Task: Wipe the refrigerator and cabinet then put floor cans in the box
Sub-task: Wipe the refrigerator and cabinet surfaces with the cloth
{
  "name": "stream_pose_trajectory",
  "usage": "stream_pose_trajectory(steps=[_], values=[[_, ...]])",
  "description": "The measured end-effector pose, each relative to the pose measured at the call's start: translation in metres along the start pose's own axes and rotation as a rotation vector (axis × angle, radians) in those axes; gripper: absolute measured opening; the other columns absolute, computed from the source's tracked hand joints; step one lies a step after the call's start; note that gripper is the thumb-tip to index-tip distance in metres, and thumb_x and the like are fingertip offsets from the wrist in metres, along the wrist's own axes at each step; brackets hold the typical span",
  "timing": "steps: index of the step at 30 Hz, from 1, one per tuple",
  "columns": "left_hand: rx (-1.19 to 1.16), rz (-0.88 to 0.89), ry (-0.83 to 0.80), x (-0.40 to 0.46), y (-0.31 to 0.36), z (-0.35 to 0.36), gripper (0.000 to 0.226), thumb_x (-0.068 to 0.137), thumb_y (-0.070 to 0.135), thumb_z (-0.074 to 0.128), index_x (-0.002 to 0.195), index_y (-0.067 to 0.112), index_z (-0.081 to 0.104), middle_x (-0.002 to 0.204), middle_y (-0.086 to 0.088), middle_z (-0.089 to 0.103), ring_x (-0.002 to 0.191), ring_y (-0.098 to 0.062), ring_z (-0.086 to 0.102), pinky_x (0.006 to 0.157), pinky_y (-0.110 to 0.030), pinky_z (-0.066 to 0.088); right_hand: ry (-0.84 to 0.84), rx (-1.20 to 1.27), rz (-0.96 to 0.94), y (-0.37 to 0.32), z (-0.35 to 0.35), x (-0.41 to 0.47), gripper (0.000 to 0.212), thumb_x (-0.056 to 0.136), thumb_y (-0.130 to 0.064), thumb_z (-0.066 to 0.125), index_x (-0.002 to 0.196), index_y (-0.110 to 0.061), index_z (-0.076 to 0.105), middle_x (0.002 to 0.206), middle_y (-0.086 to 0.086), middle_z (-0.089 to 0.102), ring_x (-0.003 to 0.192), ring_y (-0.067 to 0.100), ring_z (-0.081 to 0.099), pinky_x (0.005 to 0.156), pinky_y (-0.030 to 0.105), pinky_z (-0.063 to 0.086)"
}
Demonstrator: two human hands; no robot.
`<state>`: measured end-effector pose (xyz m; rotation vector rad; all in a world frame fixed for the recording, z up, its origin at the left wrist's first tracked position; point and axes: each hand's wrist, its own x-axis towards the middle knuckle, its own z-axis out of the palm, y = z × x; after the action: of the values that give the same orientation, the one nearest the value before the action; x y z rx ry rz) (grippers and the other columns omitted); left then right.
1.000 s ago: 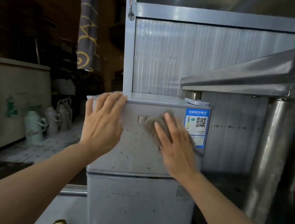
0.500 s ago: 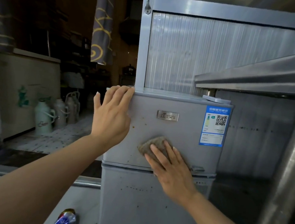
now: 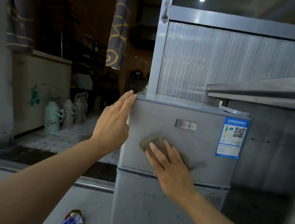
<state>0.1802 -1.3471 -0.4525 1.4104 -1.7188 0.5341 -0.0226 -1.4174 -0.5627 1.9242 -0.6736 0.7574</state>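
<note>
A small grey refrigerator [image 3: 205, 148] stands in front of me, with a blue label at the upper right of its top door. My right hand [image 3: 170, 166] presses a grey-brown cloth [image 3: 152, 141] flat against the lower part of that door, fingers straight. Along the door's upper left edge rests my left hand [image 3: 113, 123], fingers straight, touching the corner. A crushed blue and red can [image 3: 72, 220] lies on the floor at the bottom, left of the refrigerator. Above the refrigerator rises a metal cabinet [image 3: 208, 63] with a ribbed panel.
A steel counter edge [image 3: 261, 96] juts out at the right, above the refrigerator's top. Several thermos jugs [image 3: 52, 116] stand on the floor at the left beside a white chest freezer [image 3: 39, 89]. A patterned curtain [image 3: 117, 35] hangs in the dark doorway.
My right hand slid the cloth down from the nameplate to the lower part of the top door. My left hand shifted from the door face to its left edge.
</note>
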Motion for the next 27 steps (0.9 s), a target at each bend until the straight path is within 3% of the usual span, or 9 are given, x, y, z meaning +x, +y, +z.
stream_pose_trajectory(steps=[3, 5, 7, 9, 13, 16, 20, 25, 27], values=[[-0.086, -0.001, -0.051, -0.008, -0.003, -0.003, 0.074, 0.081, -0.001, 0.045, 0.148, 0.018, 0.019, 0.159, 0.006, 0.01, 0.081, -0.014, 0.05, 0.055, -0.014, 0.031, -0.064, 0.002, -0.055, 0.002, -0.004, -0.001, 0.098, 0.067, -0.016, 0.077, 0.148, -0.017, 0.023, 0.154, 0.001, 0.018, 0.142, 0.032, 0.016, 0.118, 0.045, 0.016], [-0.168, -0.018, -0.061, -0.009, -0.006, -0.005, 0.074, 0.082, 0.005, 0.045, 0.149, 0.019, 0.016, 0.158, 0.004, 0.015, 0.093, -0.016, 0.054, 0.064, -0.016, 0.043, -0.015, -0.004, -0.043, 0.014, -0.015, 0.028, 0.097, 0.067, -0.019, 0.077, 0.147, -0.017, 0.022, 0.152, 0.004, 0.019, 0.141, 0.032, 0.018, 0.118, 0.043, 0.011], [-0.271, -0.065, -0.052, -0.008, -0.005, -0.006, 0.074, 0.084, 0.002, 0.044, 0.148, 0.022, 0.015, 0.15, 0.001, 0.034, 0.112, -0.021, 0.055, 0.084, -0.034, 0.051, 0.097, 0.007, 0.077, 0.026, -0.025, 0.071, 0.09, 0.073, -0.02, 0.073, 0.147, -0.016, 0.023, 0.153, 0.008, 0.018, 0.14, 0.035, 0.019, 0.118, 0.043, 0.007], [-0.338, -0.106, -0.052, -0.008, -0.005, -0.003, 0.072, 0.086, 0.0, 0.043, 0.147, 0.025, 0.016, 0.134, -0.001, 0.051, 0.108, -0.022, 0.058, 0.086, -0.042, 0.051, 0.175, 0.021, 0.205, 0.03, -0.029, 0.103, 0.077, 0.082, -0.019, 0.062, 0.148, -0.015, 0.022, 0.154, 0.008, 0.017, 0.141, 0.036, 0.017, 0.119, 0.043, 0.007], [-0.471, -0.192, -0.067, -0.022, -0.011, 0.009, 0.067, 0.088, 0.001, 0.048, 0.147, 0.016, 0.018, 0.138, 0.001, 0.049, 0.118, -0.014, 0.055, 0.095, -0.027, 0.046, 0.156, 0.013, 0.088, -0.002, -0.009, 0.072, 0.076, 0.082, -0.023, 0.059, 0.149, -0.018, 0.023, 0.154, 0.004, 0.02, 0.143, 0.035, 0.013, 0.119, 0.043, 0.001], [-0.606, -0.337, -0.126, -0.042, -0.017, 0.019, 0.069, 0.087, -0.008, 0.046, 0.145, 0.02, 0.022, 0.132, 0.003, 0.053, 0.111, -0.005, 0.055, 0.09, -0.015, 0.043, -0.041, -0.041, -0.186, -0.03, 0.005, 0.017, 0.081, 0.073, -0.018, 0.061, 0.147, -0.02, 0.03, 0.154, 0.0, 0.022, 0.142, 0.032, 0.019, 0.119, 0.043, 0.009], [-0.771, -0.46, -0.234, -0.054, -0.029, 0.022, 0.062, 0.089, -0.006, 0.045, 0.141, 0.023, 0.028, 0.113, 0.013, 0.057, 0.101, 0.002, 0.057, 0.075, -0.009, 0.046, -0.108, -0.085, -0.304, -0.02, -0.007, 0.025, 0.077, 0.073, -0.02, 0.054, 0.146, -0.02, 0.029, 0.153, 0.001, 0.023, 0.14, 0.03, 0.022, 0.116, 0.042, 0.014], [-0.82, -0.534, -0.26, -0.046, -0.038, 0.021, 0.057, 0.093, 0.002, 0.045, 0.142, 0.025, 0.026, 0.115, 0.006, 0.061, 0.105, -0.008, 0.06, 0.069, -0.012, 0.044, 0.053, -0.038, -0.049, 0.007, -0.039, 0.119, 0.063, 0.084, -0.018, 0.058, 0.141, -0.013, 0.035, 0.15, 0.009, 0.023, 0.137, 0.035, 0.025, 0.116, 0.046, 0.017], [-0.838, -0.564, -0.259, -0.047, -0.041, 0.025, 0.058, 0.093, 0.002, 0.046, 0.142, 0.025, 0.025, 0.111, 0.008, 0.061, 0.101, -0.004, 0.06, 0.068, -0.012, 0.042, 0.063, -0.064, -0.027, 0.007, -0.045, 0.149, 0.053, 0.083, -0.02, 0.059, 0.134, -0.01, 0.049, 0.146, 0.011, 0.038, 0.134, 0.037, 0.034, 0.114, 0.048, 0.026]])
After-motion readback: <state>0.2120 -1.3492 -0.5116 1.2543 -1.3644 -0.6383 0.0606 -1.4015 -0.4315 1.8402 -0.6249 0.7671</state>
